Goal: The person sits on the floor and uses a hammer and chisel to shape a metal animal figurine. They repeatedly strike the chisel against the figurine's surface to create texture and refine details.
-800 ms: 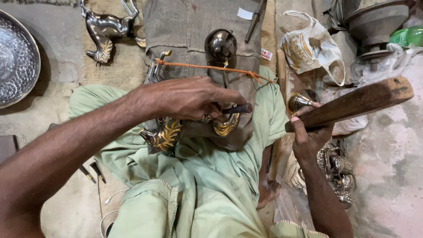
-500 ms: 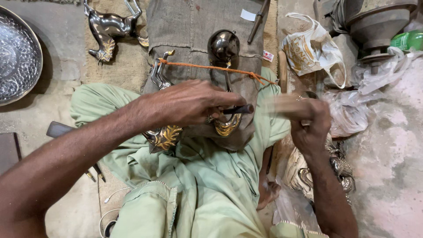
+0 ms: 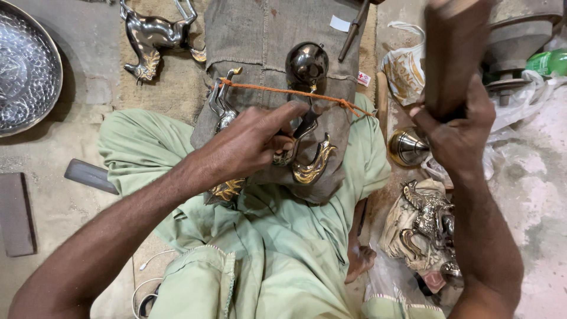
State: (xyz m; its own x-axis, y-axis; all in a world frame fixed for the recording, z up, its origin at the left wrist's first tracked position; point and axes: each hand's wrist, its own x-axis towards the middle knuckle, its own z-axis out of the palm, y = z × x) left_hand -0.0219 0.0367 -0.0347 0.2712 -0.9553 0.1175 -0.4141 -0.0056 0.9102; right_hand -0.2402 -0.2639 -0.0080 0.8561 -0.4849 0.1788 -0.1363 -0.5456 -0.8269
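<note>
sitting cross-legged, the person works a brass figure (image 3: 307,162) that lies on a burlap pad (image 3: 266,65) across the lap. the figure is the landmark: a curved, polished animal shape with gold-toned engraved patches, tied to the pad by an orange cord (image 3: 277,91) that crosses just above it.

the left hand (image 3: 251,145) sits on the figure's left side, fingers curled narrow around a dark chisel (image 3: 307,124) whose tip appears to meet the metal. the right hand (image 3: 458,127), up and to the right of the figure, is wrapped tight round a wooden mallet (image 3: 452,53), raised and blurred with motion.

above the figure on the pad rests a dark metal ball (image 3: 306,64). further up and left lies a second figure (image 3: 156,35), silvery. far left is a hammered tray (image 3: 26,68). to the right, near the knee, stands a brass dome (image 3: 407,146), and below that a bagged figure (image 3: 425,221).

the brass figure looks heavy and stiff, with a smooth, slippery polish; thin legs and curled ends seem the weak spots. it would likely be best held at the thick body, pressed down into the soft pad, since the cord alone may let it shift. the engraved surface probably scratches easily.
</note>
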